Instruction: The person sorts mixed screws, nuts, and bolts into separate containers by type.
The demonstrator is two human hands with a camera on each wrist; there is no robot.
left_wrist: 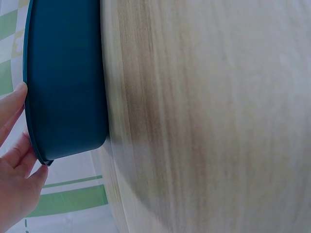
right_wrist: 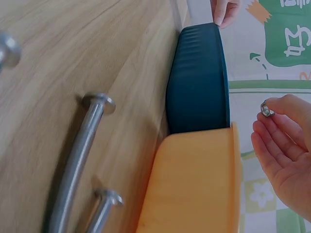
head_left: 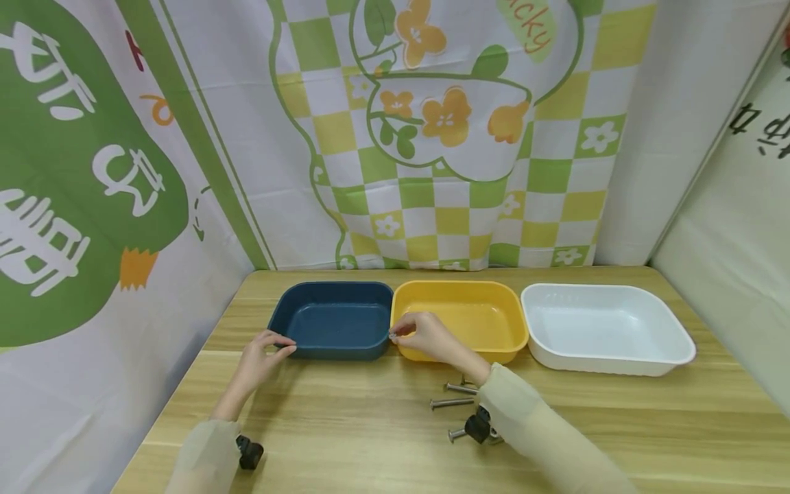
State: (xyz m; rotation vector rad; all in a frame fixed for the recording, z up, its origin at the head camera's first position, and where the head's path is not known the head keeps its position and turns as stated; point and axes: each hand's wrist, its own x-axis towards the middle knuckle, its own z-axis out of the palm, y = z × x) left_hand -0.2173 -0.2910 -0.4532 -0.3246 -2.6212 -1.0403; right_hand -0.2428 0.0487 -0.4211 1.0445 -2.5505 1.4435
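Note:
My left hand holds the near-left corner of a dark blue plastic tray. Its thumb and fingertips meet at the rim, as the left wrist view also shows. Held up by my right hand is a small shiny metal nut, pinched between thumb and forefinger. In the head view this hand is over the spot where the blue tray meets the yellow tray. The other fingers of the right hand are extended in the right wrist view.
At the right stands a white tray, in line with the other two. Several metal bolts lie on the wooden table near the right forearm, some partly hidden by it. Printed cloth hangs behind and at both sides.

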